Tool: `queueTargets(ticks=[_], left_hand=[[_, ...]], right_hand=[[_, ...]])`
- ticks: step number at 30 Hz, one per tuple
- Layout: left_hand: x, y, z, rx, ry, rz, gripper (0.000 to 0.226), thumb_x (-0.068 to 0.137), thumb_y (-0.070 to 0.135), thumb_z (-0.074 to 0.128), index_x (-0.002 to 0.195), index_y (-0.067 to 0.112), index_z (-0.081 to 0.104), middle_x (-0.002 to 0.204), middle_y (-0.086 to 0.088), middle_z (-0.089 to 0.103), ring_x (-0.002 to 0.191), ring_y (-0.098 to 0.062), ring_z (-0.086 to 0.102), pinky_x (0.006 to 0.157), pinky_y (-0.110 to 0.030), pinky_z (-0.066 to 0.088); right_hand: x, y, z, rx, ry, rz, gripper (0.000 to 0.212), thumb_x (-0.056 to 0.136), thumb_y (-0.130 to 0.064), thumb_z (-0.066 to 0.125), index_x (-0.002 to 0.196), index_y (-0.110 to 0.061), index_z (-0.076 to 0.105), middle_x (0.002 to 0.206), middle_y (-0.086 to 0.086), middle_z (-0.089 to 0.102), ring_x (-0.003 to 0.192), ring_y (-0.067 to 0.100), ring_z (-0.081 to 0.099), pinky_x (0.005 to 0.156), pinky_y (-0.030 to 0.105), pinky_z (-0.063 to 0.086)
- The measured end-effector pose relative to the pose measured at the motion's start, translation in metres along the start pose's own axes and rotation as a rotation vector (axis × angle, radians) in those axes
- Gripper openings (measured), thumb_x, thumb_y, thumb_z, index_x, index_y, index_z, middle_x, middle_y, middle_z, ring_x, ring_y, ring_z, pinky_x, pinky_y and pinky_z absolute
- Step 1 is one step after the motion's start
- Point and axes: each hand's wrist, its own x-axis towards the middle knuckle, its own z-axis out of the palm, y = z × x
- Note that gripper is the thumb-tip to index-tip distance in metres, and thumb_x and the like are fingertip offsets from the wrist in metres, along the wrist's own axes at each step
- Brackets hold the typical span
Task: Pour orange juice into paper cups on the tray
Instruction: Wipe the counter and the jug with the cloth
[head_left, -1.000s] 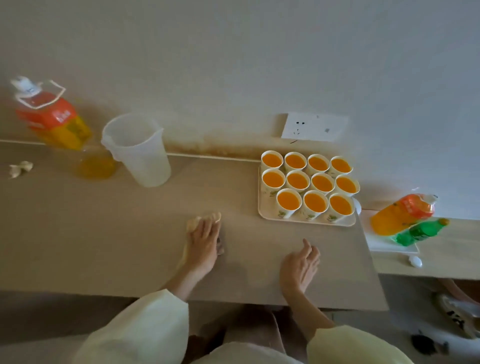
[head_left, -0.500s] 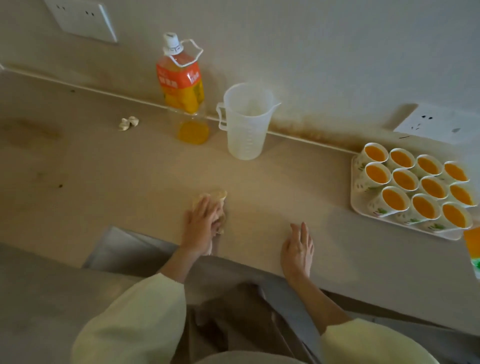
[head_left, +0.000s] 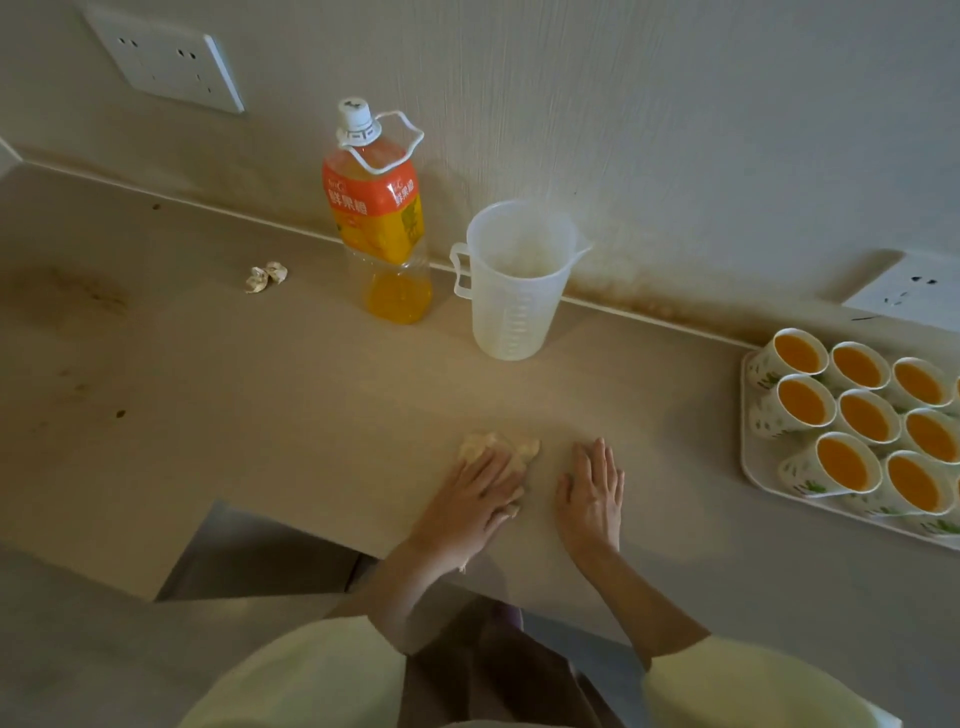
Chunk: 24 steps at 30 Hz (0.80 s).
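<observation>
Several paper cups (head_left: 802, 405) filled with orange juice stand on a white tray (head_left: 748, 470) at the right edge of the table. An orange juice bottle (head_left: 382, 218), capped and nearly empty, stands by the wall. Beside it on the right is an empty clear measuring jug (head_left: 511, 283). My left hand (head_left: 475, 501) presses flat on a crumpled, juice-stained tissue (head_left: 501, 447) near the table's front edge. My right hand (head_left: 592, 491) lies flat on the tabletop just to its right, holding nothing.
A small crumpled tissue wad (head_left: 266, 275) lies left of the bottle. Brown stains (head_left: 78, 296) mark the table's left part and the wall base behind the jug. Wall sockets (head_left: 166, 57) sit upper left and at the right (head_left: 906, 293). A cut-out (head_left: 249, 553) opens in the table's front edge.
The view has swung left, so the tray now sits at the right edge. My left hand with the tissue and my right hand have come closer together on the table.
</observation>
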Motion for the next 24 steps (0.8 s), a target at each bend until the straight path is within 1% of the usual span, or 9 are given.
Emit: queueTargets(ticks=[3,6,9,11,14,16,19,21,24], left_hand=[[-0.005,-0.051,-0.008,0.006,0.045,-0.033,0.050,0.092,0.030,0.045,0.140,0.027,0.034,0.151,-0.004,0.036,0.140,-0.024,0.032,0.102,-0.045,0.043],[-0.014,-0.103,-0.019,-0.070,0.107,-0.430,0.048,0.099,0.039,0.027,0.140,0.021,0.043,0.153,-0.010,0.032,0.144,-0.027,0.022,0.106,-0.046,0.035],[0.012,-0.111,-0.024,-0.128,0.078,-0.715,0.063,0.100,0.047,0.015,0.135,0.009,0.051,0.145,-0.022,0.041,0.139,-0.038,0.030,0.105,-0.054,0.034],[0.034,-0.095,-0.024,-0.195,0.046,-0.670,0.064,0.098,0.048,0.021,0.134,0.006,0.052,0.145,-0.024,0.040,0.139,-0.040,0.029,0.108,-0.056,0.030],[0.061,-0.061,-0.035,-0.453,-0.085,-0.363,0.074,0.094,0.060,0.023,0.148,0.011,0.032,0.157,-0.015,0.019,0.147,-0.031,0.009,0.116,-0.045,0.011],[0.077,-0.044,-0.050,-0.798,-0.213,-0.359,0.065,0.096,0.050,0.039,0.151,0.018,0.024,0.157,-0.005,0.022,0.146,-0.022,0.017,0.115,-0.032,0.017],[0.096,-0.042,-0.067,-1.156,-0.305,-0.519,0.060,0.098,0.026,0.050,0.150,0.024,0.021,0.144,0.002,0.045,0.133,-0.015,0.042,0.109,-0.030,0.035],[0.105,-0.054,-0.080,-0.973,-0.139,-0.530,0.051,0.098,0.016,0.047,0.146,0.020,0.030,0.127,-0.001,0.057,0.118,-0.017,0.055,0.098,-0.030,0.045],[0.125,-0.077,-0.107,-0.830,0.351,-0.630,0.035,0.099,0.015,0.044,0.133,0.008,0.044,0.117,-0.009,0.055,0.107,-0.023,0.057,0.088,-0.032,0.049]], right_hand=[[0.015,-0.004,0.002,-0.028,-0.008,-0.007,0.047,0.102,-0.019,0.039,0.147,-0.004,0.039,0.160,0.018,0.020,0.150,0.032,0.012,0.120,0.043,0.000],[0.021,-0.011,0.005,-0.037,-0.006,0.013,0.050,0.099,-0.025,0.032,0.142,-0.002,0.046,0.157,0.020,0.027,0.148,0.035,0.020,0.119,0.048,0.006],[0.028,-0.018,0.010,-0.034,0.017,-0.004,0.064,0.092,-0.034,0.021,0.135,0.000,0.053,0.152,0.023,0.036,0.144,0.038,0.029,0.116,0.052,0.013],[0.031,-0.025,0.011,-0.022,0.025,0.033,0.064,0.091,-0.034,0.022,0.134,0.001,0.054,0.150,0.024,0.039,0.142,0.039,0.032,0.115,0.052,0.015],[0.039,-0.042,0.010,0.038,0.018,0.076,0.056,0.098,-0.030,0.029,0.142,-0.001,0.045,0.154,0.020,0.035,0.146,0.034,0.026,0.120,0.045,0.010],[0.046,-0.058,0.010,0.114,-0.070,0.087,0.049,0.104,-0.024,0.035,0.150,-0.007,0.034,0.160,0.013,0.023,0.151,0.025,0.008,0.123,0.038,0.002],[0.052,-0.086,0.009,0.247,-0.193,0.170,0.054,0.106,-0.031,0.029,0.155,-0.013,0.016,0.165,0.007,0.005,0.151,0.022,-0.011,0.122,0.038,-0.006],[0.051,-0.098,0.012,0.175,-0.230,0.207,0.069,0.104,-0.042,0.035,0.156,-0.013,0.002,0.164,0.008,-0.007,0.150,0.024,-0.016,0.120,0.039,-0.008],[0.038,-0.110,0.022,0.024,-0.224,0.173,0.092,0.094,-0.049,0.051,0.156,-0.015,-0.007,0.162,0.012,-0.014,0.150,0.031,-0.009,0.120,0.044,0.001]])
